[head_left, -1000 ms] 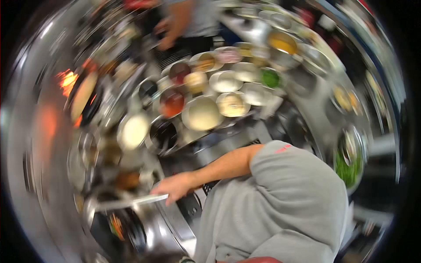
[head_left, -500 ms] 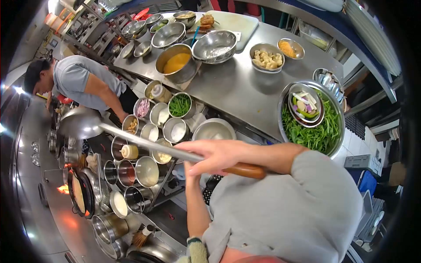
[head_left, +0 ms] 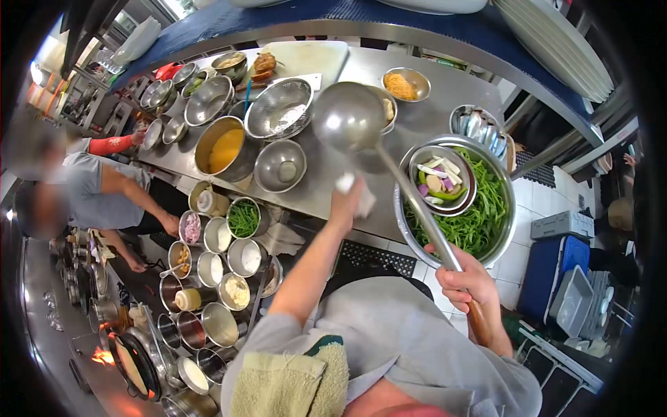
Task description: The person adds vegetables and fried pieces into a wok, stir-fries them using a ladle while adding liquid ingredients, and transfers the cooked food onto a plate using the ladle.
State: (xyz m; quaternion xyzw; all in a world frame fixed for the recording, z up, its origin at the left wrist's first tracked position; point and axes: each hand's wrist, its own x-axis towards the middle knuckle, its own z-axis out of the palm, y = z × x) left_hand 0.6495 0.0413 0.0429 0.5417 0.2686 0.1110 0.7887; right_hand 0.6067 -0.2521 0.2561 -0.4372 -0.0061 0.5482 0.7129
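one long ladle [head_left: 349,118] hangs above the counter [head_left: 458,90], its wooden handle gripped in the right hand [head_left: 469,281] — should that wrist dip, the shaft could knock the small bowl [head_left: 425,156] of cut vegetables [head_left: 441,179] nested in the basin [head_left: 511,208] of greens [head_left: 465,233]. near the blurred left hand [head_left: 345,208] shows something white [head_left: 345,183] — whether held, i cannot tell; farther off, a pot [head_left: 201,142] contains orange liquid [head_left: 226,147].

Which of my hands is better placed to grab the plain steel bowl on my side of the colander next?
Probably your left hand: it's nearer the steel bowl, though something white there, blurred, may get in the way. Your right hand is farther off and holds the ladle.
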